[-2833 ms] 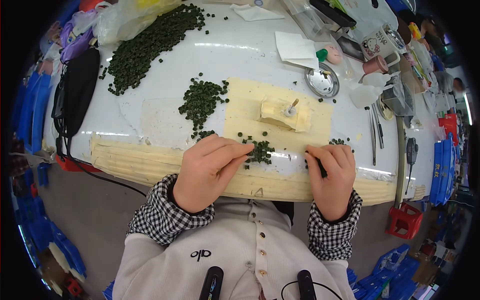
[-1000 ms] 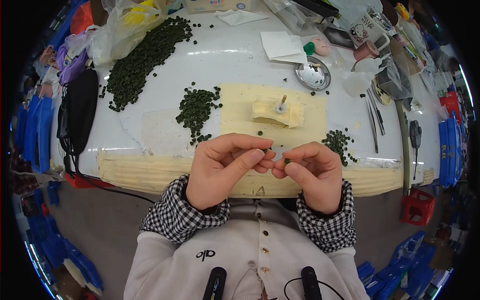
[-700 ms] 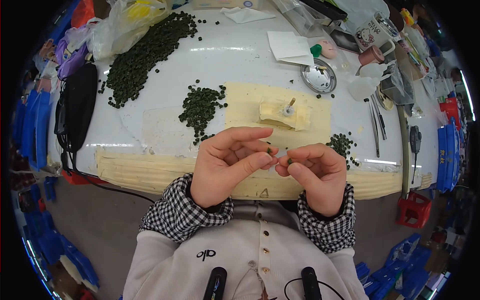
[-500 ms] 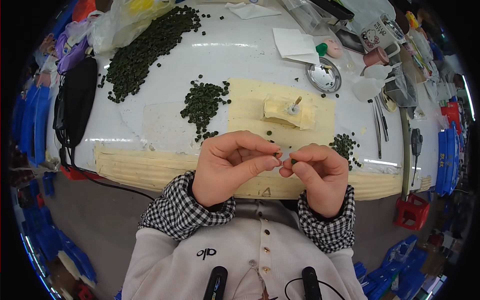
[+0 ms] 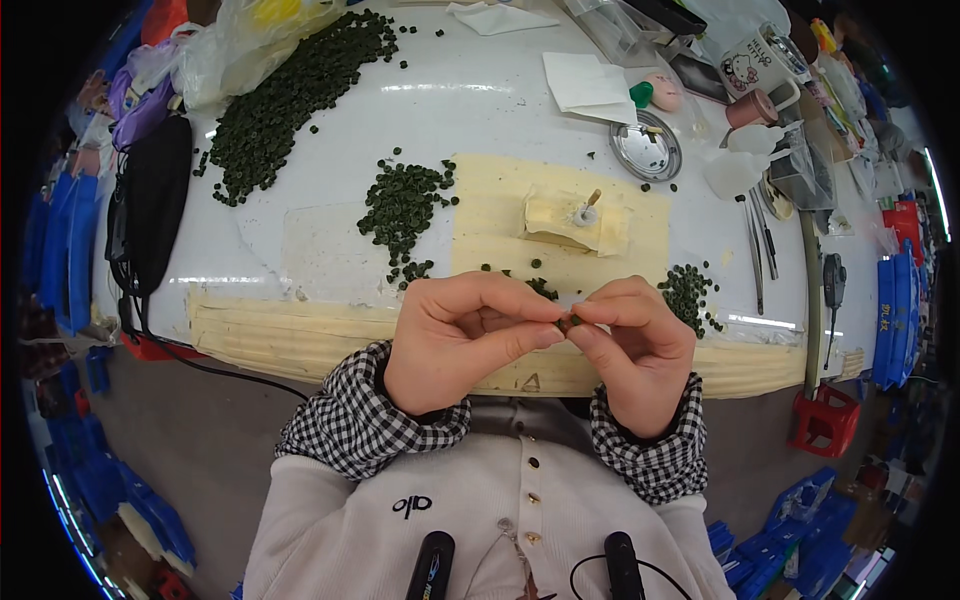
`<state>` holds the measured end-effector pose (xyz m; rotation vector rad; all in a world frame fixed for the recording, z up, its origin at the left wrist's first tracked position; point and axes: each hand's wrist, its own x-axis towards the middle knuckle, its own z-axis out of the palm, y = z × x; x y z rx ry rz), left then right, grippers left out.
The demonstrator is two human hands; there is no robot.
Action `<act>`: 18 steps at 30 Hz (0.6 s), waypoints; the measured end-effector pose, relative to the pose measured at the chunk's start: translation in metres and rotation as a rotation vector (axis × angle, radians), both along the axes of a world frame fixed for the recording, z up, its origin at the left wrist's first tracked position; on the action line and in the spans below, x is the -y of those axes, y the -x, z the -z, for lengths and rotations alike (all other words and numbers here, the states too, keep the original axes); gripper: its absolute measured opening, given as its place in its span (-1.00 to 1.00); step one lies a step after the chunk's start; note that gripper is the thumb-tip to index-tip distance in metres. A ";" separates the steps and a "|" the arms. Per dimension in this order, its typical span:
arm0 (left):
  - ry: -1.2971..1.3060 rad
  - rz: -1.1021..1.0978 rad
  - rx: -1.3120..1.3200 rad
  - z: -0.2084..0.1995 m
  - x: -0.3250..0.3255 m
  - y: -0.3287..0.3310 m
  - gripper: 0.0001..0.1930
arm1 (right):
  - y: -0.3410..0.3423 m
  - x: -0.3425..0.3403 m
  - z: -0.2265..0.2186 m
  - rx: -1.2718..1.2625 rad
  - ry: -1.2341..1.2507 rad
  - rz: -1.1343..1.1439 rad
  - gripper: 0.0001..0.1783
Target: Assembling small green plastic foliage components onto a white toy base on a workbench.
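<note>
My left hand and my right hand meet fingertip to fingertip above the table's near edge. Both are closed in a pinch. Between the tips shows a small dark green piece, mostly covered by the fingers; what the left fingers grip is too small to make out. Behind the hands, a yellow cloth-wrapped block with a short upright peg rests on a yellow sheet. Small piles of round dark green pieces lie on both sides, a left pile and a right pile.
A larger heap of green pieces spreads at the far left, beside plastic bags and a black pouch. At the right are a round metal dish, tweezers, white squeeze bottles and a mug.
My hands have come together; the right fingertips, with the green piece, moved left to touch the left ones. More loose green pieces now show behind my left hand.
</note>
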<state>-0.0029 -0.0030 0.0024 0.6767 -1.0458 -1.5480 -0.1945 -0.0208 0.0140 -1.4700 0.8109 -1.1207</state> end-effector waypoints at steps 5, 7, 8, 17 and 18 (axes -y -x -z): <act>-0.086 -0.004 -0.001 -0.001 -0.002 0.000 -0.82 | 0.000 -0.001 0.001 -0.002 0.009 -0.013 -0.74; -0.112 -0.003 0.001 -0.001 -0.001 0.000 -0.82 | 0.000 -0.001 0.003 0.023 0.002 -0.021 -0.73; -0.124 -0.002 0.002 -0.001 -0.001 -0.001 -0.82 | 0.000 -0.001 0.003 0.020 -0.004 -0.028 -0.73; -0.055 -0.006 0.000 0.003 -0.001 -0.001 -0.83 | 0.000 -0.001 0.004 0.069 -0.053 -0.044 -0.73; -0.061 -0.004 -0.001 0.003 -0.001 -0.001 -0.83 | 0.001 -0.001 0.004 0.065 -0.058 -0.046 -0.73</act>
